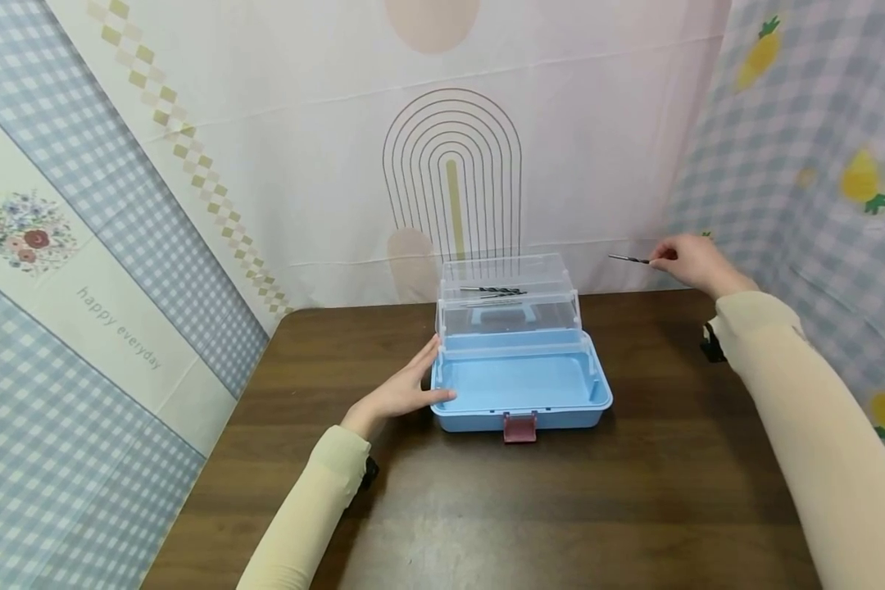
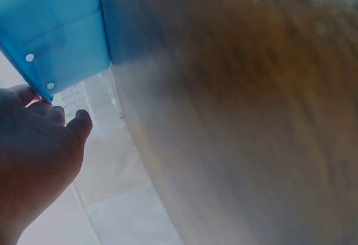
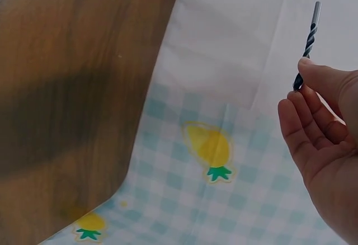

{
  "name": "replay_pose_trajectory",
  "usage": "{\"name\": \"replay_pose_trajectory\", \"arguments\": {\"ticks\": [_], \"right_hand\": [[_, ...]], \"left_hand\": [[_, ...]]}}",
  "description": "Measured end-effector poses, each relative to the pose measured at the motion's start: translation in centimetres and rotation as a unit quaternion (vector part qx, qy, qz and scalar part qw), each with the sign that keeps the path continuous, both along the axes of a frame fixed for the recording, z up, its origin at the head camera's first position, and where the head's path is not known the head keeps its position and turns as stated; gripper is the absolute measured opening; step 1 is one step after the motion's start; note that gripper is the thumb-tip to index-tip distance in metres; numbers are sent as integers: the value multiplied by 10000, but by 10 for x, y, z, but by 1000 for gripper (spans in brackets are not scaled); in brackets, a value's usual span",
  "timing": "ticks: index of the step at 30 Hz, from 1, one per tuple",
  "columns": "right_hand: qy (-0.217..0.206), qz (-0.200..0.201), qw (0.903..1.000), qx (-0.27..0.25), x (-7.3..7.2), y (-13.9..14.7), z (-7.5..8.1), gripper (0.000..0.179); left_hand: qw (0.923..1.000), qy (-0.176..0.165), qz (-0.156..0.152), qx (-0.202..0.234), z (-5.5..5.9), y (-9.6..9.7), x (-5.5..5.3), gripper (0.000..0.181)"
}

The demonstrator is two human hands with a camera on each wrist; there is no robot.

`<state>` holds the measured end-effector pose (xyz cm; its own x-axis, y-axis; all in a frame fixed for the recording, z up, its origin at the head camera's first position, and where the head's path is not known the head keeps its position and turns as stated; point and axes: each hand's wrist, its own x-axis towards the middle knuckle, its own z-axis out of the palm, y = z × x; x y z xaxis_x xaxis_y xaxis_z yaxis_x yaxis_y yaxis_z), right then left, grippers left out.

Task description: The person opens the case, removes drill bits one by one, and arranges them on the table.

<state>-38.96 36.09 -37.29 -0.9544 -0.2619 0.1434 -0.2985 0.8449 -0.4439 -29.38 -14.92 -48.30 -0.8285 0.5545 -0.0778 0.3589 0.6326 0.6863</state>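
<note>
In the head view, a blue box (image 1: 560,419) lies open on the bench (image 1: 531,508), with its pink latch (image 1: 519,428) hanging at six o'clock and clear trays (image 1: 501,279) raised toward twelve, probably so that both levels can be reached. Dark drill bits (image 1: 496,290) lie together in a tray. The left hand (image 1: 401,389) touches the box at nine o'clock, fingers apart and fairly straight, thumb across the rim, likely to steady it. The right hand (image 1: 696,260), toward two o'clock, holds one more drill bit (image 1: 628,259) in the air, its tip pointing to nine. The hanging cloth (image 1: 121,332) at the far left reads "happy everyday"; no brand can be made out on the box.

In the left wrist view, the fingertips meet the box's edge; their pressure cannot be judged.

In the right wrist view, thumb and fingers are pinched on the bit's fluted end, its plain shank left free toward twelve; no marking is legible on it.
</note>
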Motion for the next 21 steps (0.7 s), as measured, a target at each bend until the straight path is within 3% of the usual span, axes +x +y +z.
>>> {"name": "replay_pose_trajectory", "arguments": {"ticks": [12, 21], "right_hand": [[-3, 86, 9996, 250, 3, 12, -26, 18], [-301, 225, 9989, 286, 14, 16, -50, 16]], "left_hand": [[9999, -27, -25, 98, -1, -4, -1, 101], [9998, -38, -100, 172, 1, -5, 3, 101]]}}
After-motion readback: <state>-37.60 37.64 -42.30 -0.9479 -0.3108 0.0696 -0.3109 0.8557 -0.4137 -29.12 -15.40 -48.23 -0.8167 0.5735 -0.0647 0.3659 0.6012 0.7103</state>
